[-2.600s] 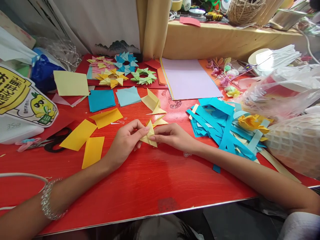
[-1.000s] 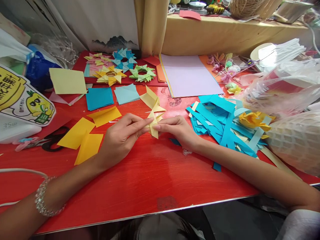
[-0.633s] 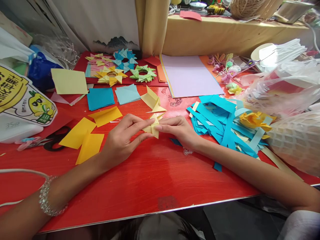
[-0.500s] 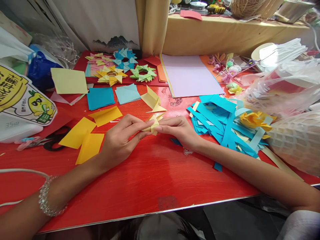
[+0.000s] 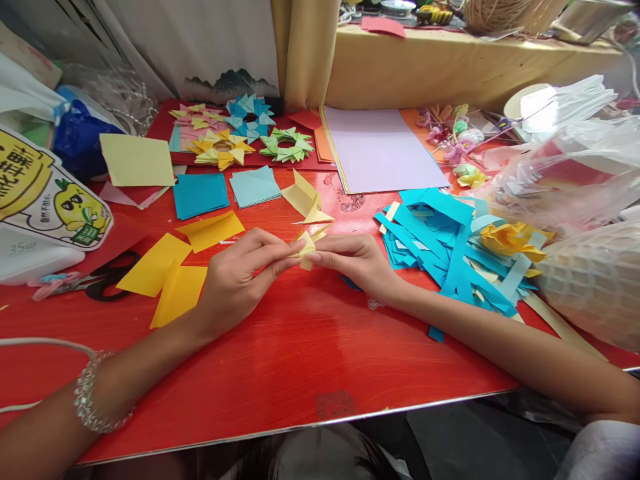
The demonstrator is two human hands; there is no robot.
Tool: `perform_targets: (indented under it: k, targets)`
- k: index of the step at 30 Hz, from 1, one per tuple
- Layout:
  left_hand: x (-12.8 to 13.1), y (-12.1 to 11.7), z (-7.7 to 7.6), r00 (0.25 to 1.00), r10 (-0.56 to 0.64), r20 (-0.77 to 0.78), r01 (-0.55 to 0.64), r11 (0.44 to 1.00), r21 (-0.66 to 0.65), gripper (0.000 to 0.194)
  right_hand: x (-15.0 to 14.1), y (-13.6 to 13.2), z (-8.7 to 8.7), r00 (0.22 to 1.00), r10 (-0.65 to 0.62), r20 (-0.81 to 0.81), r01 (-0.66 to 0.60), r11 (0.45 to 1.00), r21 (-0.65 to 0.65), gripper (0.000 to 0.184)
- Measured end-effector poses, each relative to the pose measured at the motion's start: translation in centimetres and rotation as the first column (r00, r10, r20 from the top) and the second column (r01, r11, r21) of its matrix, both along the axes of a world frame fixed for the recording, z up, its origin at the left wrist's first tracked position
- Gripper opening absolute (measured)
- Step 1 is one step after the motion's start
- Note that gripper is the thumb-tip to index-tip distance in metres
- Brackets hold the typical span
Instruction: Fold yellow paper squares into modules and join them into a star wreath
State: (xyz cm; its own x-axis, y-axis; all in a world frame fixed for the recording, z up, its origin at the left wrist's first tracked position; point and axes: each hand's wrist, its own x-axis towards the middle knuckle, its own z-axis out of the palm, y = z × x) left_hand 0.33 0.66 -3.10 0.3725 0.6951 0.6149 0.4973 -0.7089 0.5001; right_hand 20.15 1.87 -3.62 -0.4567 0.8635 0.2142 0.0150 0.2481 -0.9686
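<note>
Between my two hands is a small folded piece of pale yellow paper [image 5: 307, 251], held just above the red table. My left hand [image 5: 245, 273] pinches its left side between thumb and fingers. From the right, my right hand [image 5: 357, 261] grips it too, the thumb pressed on its front. Part of the paper is hidden by my fingers. Right behind it lies another folded pale yellow piece [image 5: 309, 200] with pointed ends. Several orange-yellow sheets [image 5: 160, 263] rest left of my left hand. A heap of blue paper strips [image 5: 445, 247] lies beyond my right forearm.
Blue squares [image 5: 201, 195] and light blue squares [image 5: 255, 187] lie behind my left hand. Folded paper rings, such as a green one [image 5: 287, 145], sit at the back beside lilac sheets [image 5: 383, 150]. Black-handled scissors [image 5: 113, 283] lie left; plastic bags [image 5: 565, 167] crowd the right.
Both hands keep hold of the folded paper, and the fingers have shifted only slightly on it. The other things lie as before.
</note>
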Motion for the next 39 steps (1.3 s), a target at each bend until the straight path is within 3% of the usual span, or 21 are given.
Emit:
perform_targets:
  k: [3,7,13,21,27,30,36,39]
  targets:
    - [0.1,-0.1,0.1,0.999,0.034,0.03,-0.034,0.999,-0.006,0.027,-0.2,-0.1,-0.2,0.997,-0.072,-0.026,0.073,0.997,0.017,0.022]
    - [0.3,-0.4,0.2,0.999,0.033,0.028,-0.032,0.999,-0.026,0.024,-0.4,-0.2,-0.5,0.997,-0.055,-0.061,0.056,0.998,0.016,0.052]
    - [0.6,-0.7,0.3,0.999,0.037,0.024,-0.035,0.994,-0.102,0.017,-0.3,-0.4,-0.1,0.986,0.03,0.165,-0.043,0.996,0.079,0.022]
    - [0.9,-0.7,0.8,0.995,0.082,0.063,-0.061,0.956,-0.287,0.011,-0.4,-0.2,-0.1,0.951,-0.02,0.307,-0.057,0.97,0.238,0.03]
    - [1.0,-0.4,0.9,0.997,0.069,0.041,-0.044,0.898,-0.439,0.014,-0.4,-0.2,-0.3,0.95,0.084,0.3,-0.118,0.988,0.099,0.03]
    - [1.0,-0.4,0.8,0.997,0.057,0.046,-0.024,0.854,-0.519,0.015,-0.4,-0.2,-0.3,0.945,0.106,0.31,-0.143,0.985,0.098,0.031]
    - [1.1,-0.4,0.5,0.99,0.132,0.055,-0.084,0.85,-0.52,0.017,-0.5,-0.2,-0.4,0.937,0.098,0.335,-0.129,0.989,0.073,0.035]
    - [1.1,-0.2,0.5,0.993,0.1,0.06,-0.052,0.838,-0.544,0.017,-0.4,-0.2,-0.3,0.939,0.122,0.32,-0.142,0.989,0.041,0.032]
